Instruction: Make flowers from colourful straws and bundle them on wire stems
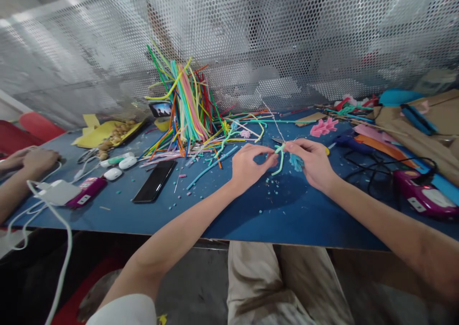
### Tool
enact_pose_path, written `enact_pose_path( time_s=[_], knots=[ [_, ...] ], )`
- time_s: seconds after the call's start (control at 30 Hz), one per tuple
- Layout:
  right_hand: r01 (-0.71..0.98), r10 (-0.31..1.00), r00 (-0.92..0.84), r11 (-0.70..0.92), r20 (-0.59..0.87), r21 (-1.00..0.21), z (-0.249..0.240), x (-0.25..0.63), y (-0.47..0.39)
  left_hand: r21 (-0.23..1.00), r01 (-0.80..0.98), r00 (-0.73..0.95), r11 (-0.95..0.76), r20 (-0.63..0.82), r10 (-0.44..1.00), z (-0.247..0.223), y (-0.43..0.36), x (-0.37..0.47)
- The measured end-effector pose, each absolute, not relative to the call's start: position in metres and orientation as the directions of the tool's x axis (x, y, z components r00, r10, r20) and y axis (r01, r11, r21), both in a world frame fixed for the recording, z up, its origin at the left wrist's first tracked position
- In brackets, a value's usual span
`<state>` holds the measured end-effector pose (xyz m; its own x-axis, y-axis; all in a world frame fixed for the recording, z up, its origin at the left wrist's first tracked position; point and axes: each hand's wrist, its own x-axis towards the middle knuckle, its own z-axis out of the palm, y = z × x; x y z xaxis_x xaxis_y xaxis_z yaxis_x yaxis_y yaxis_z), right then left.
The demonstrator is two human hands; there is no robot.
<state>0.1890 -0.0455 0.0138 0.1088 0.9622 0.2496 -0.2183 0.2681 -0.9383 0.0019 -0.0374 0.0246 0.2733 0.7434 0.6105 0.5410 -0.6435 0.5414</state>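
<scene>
Over the blue table, my left hand (249,166) has its thumb and forefinger closed around the end of a light green pipe cleaner (279,162), bent with one end hanging down. Beside it, my right hand (315,163) pinches the same piece near its top. A blue fluffy tuft (296,162) hangs under the right fingers; whether it is joined to the green piece I cannot tell. A thin pale twisted strand (274,117) rises from between the hands. Small blue clippings lie on the table below them.
A tall bundle of coloured pipe cleaners (186,105) stands behind, with loose ones around it. A black phone (155,181) lies left. Purple power strips (86,192) and cables sit at both sides. Another person's hands (36,160) rest far left. Perforated metal (229,43) walls the back.
</scene>
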Motion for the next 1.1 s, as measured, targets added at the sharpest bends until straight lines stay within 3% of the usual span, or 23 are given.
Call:
enact_pose_path(
  time_s=[0.13,0.23,0.3,0.37,0.43,0.5,0.6,0.77,0.87,1.0,1.1],
  knots=[
    [-0.206,0.959,0.085,0.283,0.271,-0.937,0.012,0.185,-0.047,0.516,0.563,0.263,-0.645,0.628,0.732,0.025,-0.037,0.002],
    [-0.130,0.940,0.011,0.339,0.341,-0.932,0.013,0.195,-0.040,0.565,0.526,0.271,-0.636,0.597,0.755,0.028,-0.037,0.000],
    [-0.025,0.904,-0.015,0.426,0.427,-0.904,0.012,0.209,-0.030,0.643,0.454,0.279,-0.617,0.555,0.784,0.030,-0.036,-0.002],
    [0.194,0.872,-0.012,0.481,0.489,-0.855,0.011,0.224,-0.019,0.728,0.349,0.295,-0.591,0.513,0.806,0.032,-0.034,-0.004],
    [0.478,0.863,-0.191,0.498,0.468,-0.723,0.008,0.237,-0.011,0.801,0.228,0.294,-0.554,0.486,0.823,0.033,-0.032,-0.005],
    [0.590,0.798,-0.453,0.602,0.396,-0.538,0.003,0.242,-0.006,0.853,0.110,0.280,-0.511,0.467,0.839,0.032,-0.029,-0.005],
    [0.613,0.706,-0.652,0.705,0.275,-0.356,-0.004,0.236,-0.006,0.885,-0.003,0.255,-0.466,0.451,0.855,0.029,-0.026,-0.005],
    [0.626,0.648,-0.725,0.762,0.234,-0.168,-0.006,0.221,-0.009,0.879,-0.064,0.224,-0.473,0.475,0.851,0.027,-0.026,-0.003],
    [0.631,0.673,-0.665,0.738,0.323,-0.239,0.000,0.223,-0.007,0.876,-0.156,0.248,-0.457,0.482,0.840,0.029,-0.027,-0.003],
    [0.603,0.782,-0.353,0.610,0.513,-0.515,0.012,0.232,-0.008,0.868,-0.258,0.289,-0.425,0.489,0.823,0.031,-0.026,-0.006],
    [0.330,0.812,-0.050,0.563,0.581,-0.758,0.022,0.233,-0.016,0.877,-0.294,0.340,-0.381,0.468,0.815,0.030,-0.026,-0.008]
  ],
)
